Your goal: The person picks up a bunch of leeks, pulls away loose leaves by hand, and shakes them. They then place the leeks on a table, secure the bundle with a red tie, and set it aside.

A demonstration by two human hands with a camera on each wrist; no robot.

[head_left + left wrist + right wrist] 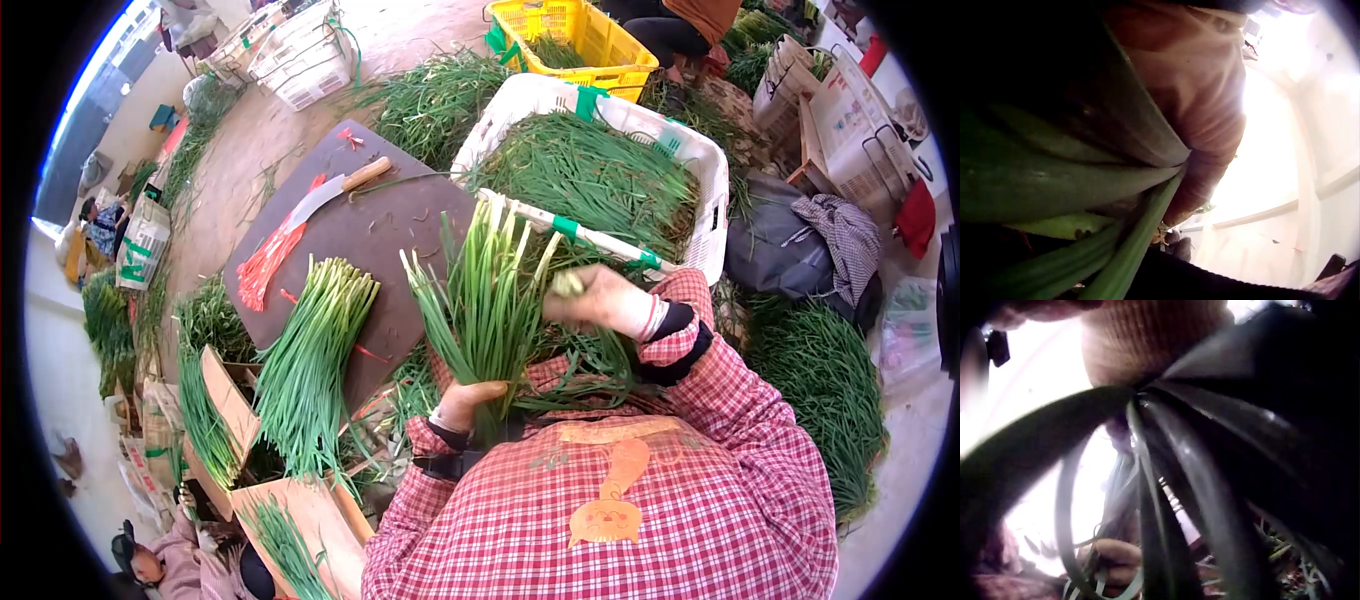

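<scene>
In the head view my left hand (472, 402) grips a loose bundle of green stalks (485, 300) near its lower part, pale ends up. My right hand (606, 300), slightly blurred, is just right of the bundle, fingers curled round a few stalks whose pale ends (568, 284) poke out; leaves hang below that wrist. The left wrist view shows my left hand (1191, 81) close up, with broad leaves (1066, 187) coming out of it. Leaves (1197, 462) also fan out from my right hand (1154, 337) in the right wrist view, with my left hand (1116, 562) beyond.
A dark board (400, 215) bears a knife (335, 195), red ties (272, 262) and a trimmed bundle (318, 350). Behind stand a white crate (712, 190) of stalks and a yellow crate (615, 65). More stalks (810, 380) lie at the right; other people are nearby.
</scene>
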